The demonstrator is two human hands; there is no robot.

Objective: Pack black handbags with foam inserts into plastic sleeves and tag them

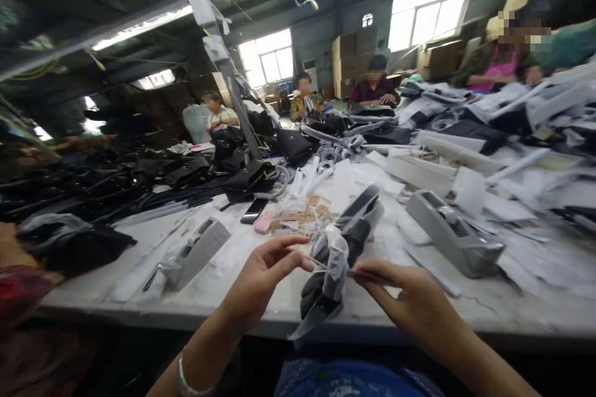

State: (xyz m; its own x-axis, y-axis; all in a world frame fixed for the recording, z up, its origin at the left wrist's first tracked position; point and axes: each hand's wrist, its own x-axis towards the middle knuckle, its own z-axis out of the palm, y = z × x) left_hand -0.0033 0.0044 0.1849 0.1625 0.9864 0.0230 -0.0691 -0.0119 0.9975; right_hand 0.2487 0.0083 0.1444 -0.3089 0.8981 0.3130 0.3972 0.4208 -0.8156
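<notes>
A long black strap-like item (347,232) in a clear plastic sleeve (336,260) lies on the pale worktable (233,298) in front of me. My left hand (265,273) pinches the left edge of the sleeve between thumb and forefinger. My right hand (403,294) is closed on the sleeve's right side, fingers pressed together. Both hands sit near the table's front edge.
Two grey tape dispensers stand on the table, one at the left (198,251) and one at the right (454,232). A phone (254,211), a pink object (263,223) and brown tags (302,214) lie beyond. Piles of black bags (186,170) and white packaging (512,155) cover the rest. Several other people sit at the far side.
</notes>
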